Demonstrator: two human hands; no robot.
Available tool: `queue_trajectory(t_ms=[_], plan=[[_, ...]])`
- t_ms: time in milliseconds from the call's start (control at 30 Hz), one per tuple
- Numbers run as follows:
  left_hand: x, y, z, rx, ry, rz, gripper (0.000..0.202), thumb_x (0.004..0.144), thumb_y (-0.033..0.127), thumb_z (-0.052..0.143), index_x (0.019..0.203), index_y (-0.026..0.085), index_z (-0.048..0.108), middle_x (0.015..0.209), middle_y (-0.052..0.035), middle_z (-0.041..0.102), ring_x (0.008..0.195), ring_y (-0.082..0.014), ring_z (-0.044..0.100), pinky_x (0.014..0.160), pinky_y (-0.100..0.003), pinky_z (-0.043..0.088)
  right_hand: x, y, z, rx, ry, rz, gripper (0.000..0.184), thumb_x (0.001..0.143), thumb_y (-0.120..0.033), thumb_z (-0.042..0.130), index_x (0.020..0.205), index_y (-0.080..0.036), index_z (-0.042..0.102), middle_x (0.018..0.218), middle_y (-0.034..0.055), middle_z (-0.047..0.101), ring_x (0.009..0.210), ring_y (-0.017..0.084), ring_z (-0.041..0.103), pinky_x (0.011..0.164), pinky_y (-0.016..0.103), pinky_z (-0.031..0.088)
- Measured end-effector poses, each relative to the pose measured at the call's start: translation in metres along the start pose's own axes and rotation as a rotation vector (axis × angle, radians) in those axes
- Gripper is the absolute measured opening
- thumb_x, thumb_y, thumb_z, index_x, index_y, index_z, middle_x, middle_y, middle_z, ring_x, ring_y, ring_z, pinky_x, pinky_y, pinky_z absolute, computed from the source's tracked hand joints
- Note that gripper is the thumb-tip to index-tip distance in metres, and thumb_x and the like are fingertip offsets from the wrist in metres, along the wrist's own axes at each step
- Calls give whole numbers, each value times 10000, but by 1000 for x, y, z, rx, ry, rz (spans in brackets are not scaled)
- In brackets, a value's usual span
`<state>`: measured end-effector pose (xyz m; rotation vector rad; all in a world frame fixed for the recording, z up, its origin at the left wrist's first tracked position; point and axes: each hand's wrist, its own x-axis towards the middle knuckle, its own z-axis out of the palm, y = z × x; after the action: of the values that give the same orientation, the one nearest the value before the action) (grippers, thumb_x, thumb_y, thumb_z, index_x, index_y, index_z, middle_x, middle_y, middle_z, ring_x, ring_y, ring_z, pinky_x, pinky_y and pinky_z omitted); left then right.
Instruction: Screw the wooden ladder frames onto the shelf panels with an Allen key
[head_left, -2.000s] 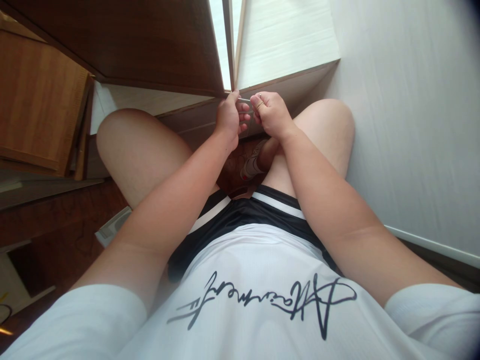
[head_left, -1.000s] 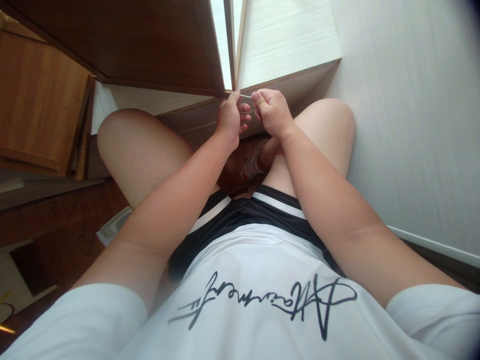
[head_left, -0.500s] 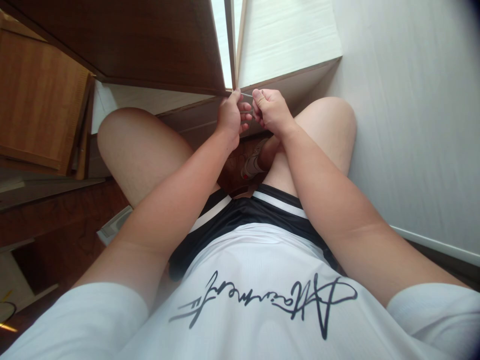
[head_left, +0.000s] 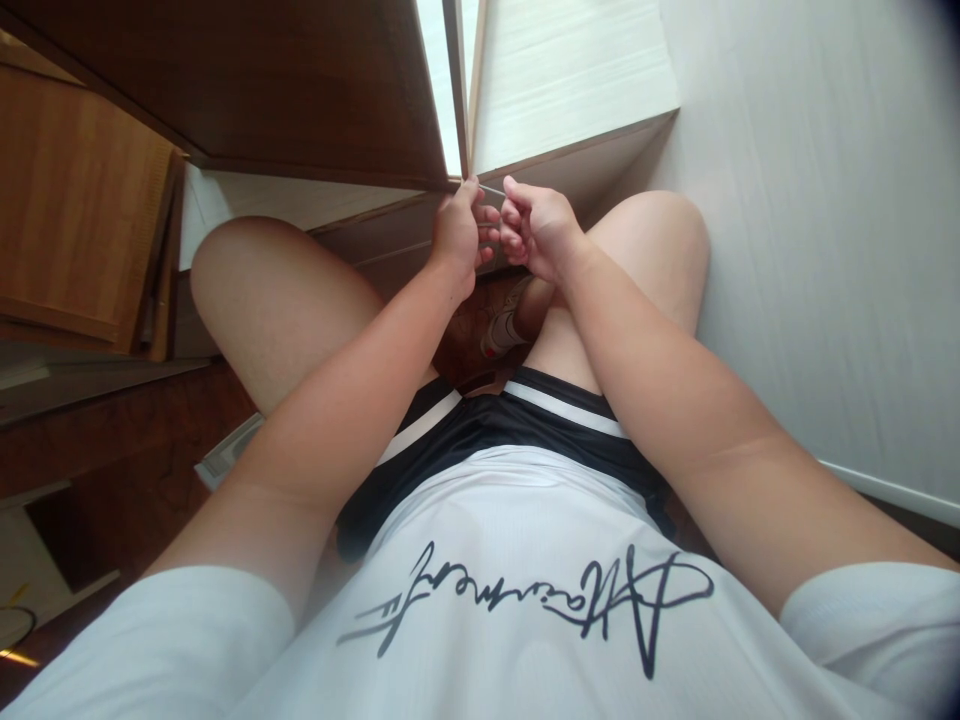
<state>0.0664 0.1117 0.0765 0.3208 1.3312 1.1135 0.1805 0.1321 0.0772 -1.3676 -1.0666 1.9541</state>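
A thin grey metal-looking rod (head_left: 491,189) spans the short gap between the two hands, just by the lower corner of a dark brown wood-grain panel (head_left: 285,90). The person's left hand (head_left: 457,232) has thumb and forefinger drawn narrow at the rod's far end beside that corner, its other fingers loosely curled; whether it pinches the rod or the panel, I cannot tell. The right hand (head_left: 538,228) is curled narrow, the rod's near end held at the thumb, the fingers folded below. The panel stands over a pale wood-grain cabinet-like structure (head_left: 577,75), whose light top board shows on the right, meeting a tall pale side panel (head_left: 810,230) that closes that end; brown edging runs along the board's front. A bright strip shows beyond the dark panel's edge. Far left, flat orange-brown wooden boards (head_left: 75,200) lie stacked against one another. Below them on the reddish-brown floor (head_left: 150,470) is a pale box-like object (head_left: 227,452), half hidden by the left arm, its contents not visible. Between the bare legs shows a light shoe (head_left: 501,335).
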Motion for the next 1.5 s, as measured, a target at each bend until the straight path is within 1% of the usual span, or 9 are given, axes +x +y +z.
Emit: queue_trajectory(t_ms=[133,267,367,567,733,933,1167,1367,1500], plan=[[-3,1,0,0,-16,-27,164,844,524,537,860,368,584,578,26,658,615,-214,667,437,-328,380,0,1,0,-65,43,-53,562,877,-722,375,590,-238,387,444,-5,393,374,134,368,365,285,273],[-3,1,0,-29,-25,-63,229,842,568,536,947,371,588,596,25,668,613,-208,678,443,-321,398,5,8,-1,-178,140,-290,584,887,-703,384,536,-239,425,438,8,433,374,130,347,363,293,260],[-2,1,0,-44,-33,-65,254,844,579,531,969,367,593,615,19,678,628,-207,686,439,-316,397,7,9,-2,-274,208,-428,574,883,-678,442,514,-239,421,440,5,439,408,138,387,389,295,314],[-2,0,1,-41,-1,-16,282,828,590,555,972,354,608,629,7,682,662,-212,690,427,-311,389,5,8,-5,-348,183,-405,507,879,-666,465,588,-253,423,481,-6,481,495,172,492,446,303,355],[-2,0,0,-78,-19,-28,324,819,640,526,999,382,600,628,16,685,654,-211,691,431,-319,394,6,11,0,-260,198,-497,494,889,-633,486,583,-248,449,464,-27,482,450,129,424,459,297,318],[0,1,0,-67,-26,-19,320,812,650,512,970,385,596,597,16,677,637,-215,689,441,-335,403,3,12,4,-160,84,-296,611,856,-776,350,598,-237,480,439,-33,476,392,97,337,441,294,208],[-2,-2,0,-48,-33,-10,282,781,623,564,934,388,598,590,28,664,681,-216,692,463,-334,402,4,10,0,-20,27,-122,641,726,-869,391,573,-248,414,408,-37,420,410,109,280,483,309,152],[-5,-2,0,-23,-36,23,206,802,531,603,814,327,576,626,26,663,651,-188,672,473,-322,397,4,8,-4,10,9,-59,511,720,-693,527,543,-258,325,367,-48,322,412,119,226,492,319,133],[-3,-5,0,14,-30,49,222,817,534,585,782,315,574,652,9,676,669,-199,675,469,-316,399,4,6,-6,20,17,-53,449,737,-599,521,528,-268,300,361,-41,284,410,131,212,482,321,126]])
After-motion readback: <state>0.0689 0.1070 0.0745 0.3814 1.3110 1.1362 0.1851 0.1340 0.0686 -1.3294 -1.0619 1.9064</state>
